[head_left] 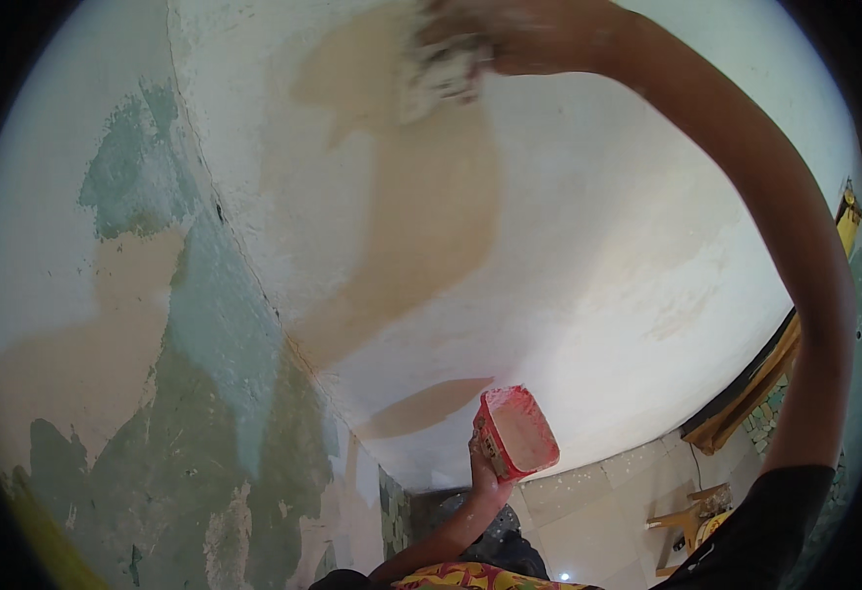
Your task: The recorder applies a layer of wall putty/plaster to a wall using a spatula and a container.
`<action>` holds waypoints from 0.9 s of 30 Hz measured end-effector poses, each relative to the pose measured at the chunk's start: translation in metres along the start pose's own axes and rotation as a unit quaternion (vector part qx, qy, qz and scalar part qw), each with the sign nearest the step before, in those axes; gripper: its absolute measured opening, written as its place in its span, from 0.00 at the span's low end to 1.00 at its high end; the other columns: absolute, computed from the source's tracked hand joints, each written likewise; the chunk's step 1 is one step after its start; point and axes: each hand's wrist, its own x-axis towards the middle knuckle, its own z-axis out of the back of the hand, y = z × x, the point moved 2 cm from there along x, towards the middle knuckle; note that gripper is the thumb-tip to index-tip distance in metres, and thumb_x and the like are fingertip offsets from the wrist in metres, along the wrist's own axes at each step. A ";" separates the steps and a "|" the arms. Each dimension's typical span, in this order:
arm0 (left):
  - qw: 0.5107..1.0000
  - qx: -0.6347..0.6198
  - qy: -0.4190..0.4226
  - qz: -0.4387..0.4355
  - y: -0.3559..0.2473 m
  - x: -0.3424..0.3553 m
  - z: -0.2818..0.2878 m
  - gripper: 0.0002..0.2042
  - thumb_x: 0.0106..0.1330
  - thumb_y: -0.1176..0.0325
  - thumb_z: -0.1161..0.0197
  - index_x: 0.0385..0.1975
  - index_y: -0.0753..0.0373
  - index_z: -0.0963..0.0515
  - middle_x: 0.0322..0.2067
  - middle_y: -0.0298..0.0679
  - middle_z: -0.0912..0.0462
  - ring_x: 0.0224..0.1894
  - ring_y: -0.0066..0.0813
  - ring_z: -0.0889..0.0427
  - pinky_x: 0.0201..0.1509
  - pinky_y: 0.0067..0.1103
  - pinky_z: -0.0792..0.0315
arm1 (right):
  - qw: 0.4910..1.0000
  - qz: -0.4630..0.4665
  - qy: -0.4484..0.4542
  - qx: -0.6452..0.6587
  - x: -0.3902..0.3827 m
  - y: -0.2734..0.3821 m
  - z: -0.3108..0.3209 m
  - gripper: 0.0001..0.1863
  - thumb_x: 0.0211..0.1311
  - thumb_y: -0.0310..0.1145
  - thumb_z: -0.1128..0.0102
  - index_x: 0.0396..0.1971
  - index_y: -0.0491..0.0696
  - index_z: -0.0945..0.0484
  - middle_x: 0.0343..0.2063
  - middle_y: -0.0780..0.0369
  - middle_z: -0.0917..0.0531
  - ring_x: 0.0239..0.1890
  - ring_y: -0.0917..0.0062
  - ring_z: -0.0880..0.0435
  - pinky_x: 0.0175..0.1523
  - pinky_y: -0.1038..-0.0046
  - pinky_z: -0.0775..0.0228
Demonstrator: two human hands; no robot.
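My left hand [490, 479] is closed around the side of a red plastic tub [487, 438]. Pale paste [521, 433] coats the tub's inside, and its opening faces up toward me. High up, my right arm reaches across to the white wall [588, 197]. The right hand [465, 25] is blurred and partly cut off by the top edge. Its fingers are closed on a flat piece smeared with white and dark patches [441, 77], held against the wall. Blur hides exactly what kind of tool that piece is.
A cracked corner line [217, 202] divides the white wall from a patchy green and beige one [205, 413]. Down at the right are a tiled floor [593, 511], a small wooden stool [682, 519] and a brown-yellow hanging cloth [746, 398]. My arm's shadow crosses the wall.
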 end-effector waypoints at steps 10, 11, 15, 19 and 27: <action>0.999 -0.014 -0.037 0.019 -0.013 -0.004 -0.020 0.28 0.74 0.43 0.62 0.65 0.53 0.35 0.61 0.39 0.27 0.62 0.40 0.25 0.63 0.46 0.28 | 0.990 -0.087 0.097 0.059 -0.048 -0.010 0.039 0.17 0.48 0.20 0.37 0.42 0.45 0.16 0.39 0.57 0.14 0.45 0.66 0.16 0.57 0.63 0.26; 0.999 -0.014 -0.044 0.023 -0.012 -0.003 -0.026 0.28 0.74 0.42 0.61 0.65 0.53 0.34 0.61 0.39 0.27 0.63 0.39 0.25 0.63 0.47 0.28 | 0.990 -0.081 0.094 0.060 -0.050 -0.012 0.043 0.17 0.48 0.20 0.37 0.42 0.45 0.16 0.38 0.56 0.13 0.45 0.66 0.16 0.57 0.63 0.26; 0.998 -0.023 -0.042 0.041 -0.005 -0.004 -0.031 0.29 0.73 0.41 0.60 0.65 0.51 0.34 0.61 0.38 0.27 0.63 0.40 0.26 0.64 0.47 0.29 | 0.997 -0.037 0.031 0.059 -0.035 -0.007 0.055 0.18 0.48 0.18 0.40 0.41 0.45 0.15 0.36 0.56 0.13 0.44 0.66 0.16 0.56 0.63 0.26; 0.999 0.017 -0.024 0.012 0.001 -0.006 -0.035 0.29 0.72 0.39 0.61 0.66 0.50 0.35 0.62 0.38 0.28 0.63 0.41 0.27 0.63 0.49 0.29 | 0.996 0.059 -0.027 0.055 0.022 0.007 0.038 0.16 0.49 0.19 0.39 0.40 0.44 0.15 0.34 0.55 0.14 0.43 0.65 0.16 0.54 0.62 0.26; 0.995 -0.043 -0.082 0.038 0.001 -0.006 -0.038 0.27 0.72 0.41 0.58 0.64 0.47 0.33 0.61 0.34 0.27 0.64 0.39 0.28 0.66 0.49 0.33 | 0.993 0.018 0.117 -0.018 -0.070 -0.016 0.063 0.10 0.50 0.27 0.30 0.34 0.44 0.17 0.32 0.57 0.15 0.39 0.64 0.15 0.51 0.64 0.24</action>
